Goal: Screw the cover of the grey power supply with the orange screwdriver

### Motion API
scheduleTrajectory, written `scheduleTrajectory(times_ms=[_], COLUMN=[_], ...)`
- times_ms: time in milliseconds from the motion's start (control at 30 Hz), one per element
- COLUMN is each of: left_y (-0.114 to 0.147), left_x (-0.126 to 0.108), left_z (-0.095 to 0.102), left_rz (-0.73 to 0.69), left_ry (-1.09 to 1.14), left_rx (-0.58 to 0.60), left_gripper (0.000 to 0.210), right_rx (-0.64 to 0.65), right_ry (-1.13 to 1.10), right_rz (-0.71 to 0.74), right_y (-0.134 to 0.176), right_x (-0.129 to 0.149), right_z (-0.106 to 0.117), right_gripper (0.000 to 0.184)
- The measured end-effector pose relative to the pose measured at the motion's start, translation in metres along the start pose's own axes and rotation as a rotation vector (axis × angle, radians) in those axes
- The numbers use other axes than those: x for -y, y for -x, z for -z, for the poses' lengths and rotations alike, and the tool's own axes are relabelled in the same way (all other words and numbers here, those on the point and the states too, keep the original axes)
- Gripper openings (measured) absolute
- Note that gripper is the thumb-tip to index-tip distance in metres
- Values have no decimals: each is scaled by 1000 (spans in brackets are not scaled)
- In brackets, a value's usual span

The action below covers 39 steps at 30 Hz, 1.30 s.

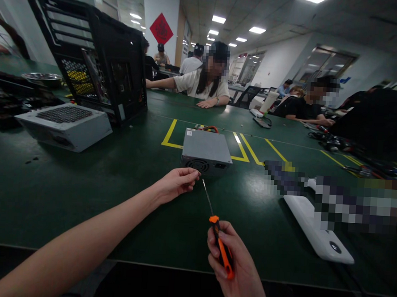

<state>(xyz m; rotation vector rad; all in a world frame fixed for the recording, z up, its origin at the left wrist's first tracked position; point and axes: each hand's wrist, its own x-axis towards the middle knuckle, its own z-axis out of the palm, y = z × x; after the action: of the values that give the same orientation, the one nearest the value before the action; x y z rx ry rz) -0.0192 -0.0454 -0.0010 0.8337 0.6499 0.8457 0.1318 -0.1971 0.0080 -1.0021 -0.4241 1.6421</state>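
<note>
A grey power supply box lies on the green table, its fan grille facing me. My left hand reaches out just in front of the box's near left corner, fingers pinched together; whether they hold something small I cannot tell. My right hand grips the orange and black handle of a screwdriver. Its thin shaft points up and away, with the tip close to my left fingertips and a little short of the box.
A black computer case stands at the back left with a second grey power supply before it. A white device lies at right near cables. Yellow tape lines mark the table. Other people sit at the far side.
</note>
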Motion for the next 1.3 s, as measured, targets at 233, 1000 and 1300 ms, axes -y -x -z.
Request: scheduleTrajectory(times_ms=[233, 1000, 1300], left_y=[4, 0, -3], left_x=[-1, -3, 0], left_z=[-5, -4, -2], left_rz=[23, 50, 58], left_ry=[39, -30, -54], left_rx=[69, 48, -26], left_gripper=[29, 29, 25], right_rx=[1, -73, -164], right_ry=[-6, -273, -400], right_rz=[-6, -41, -60], right_y=[-5, -28, -52], right_x=[-7, 2, 24], right_z=[-6, -9, -14], right_gripper=[18, 19, 7])
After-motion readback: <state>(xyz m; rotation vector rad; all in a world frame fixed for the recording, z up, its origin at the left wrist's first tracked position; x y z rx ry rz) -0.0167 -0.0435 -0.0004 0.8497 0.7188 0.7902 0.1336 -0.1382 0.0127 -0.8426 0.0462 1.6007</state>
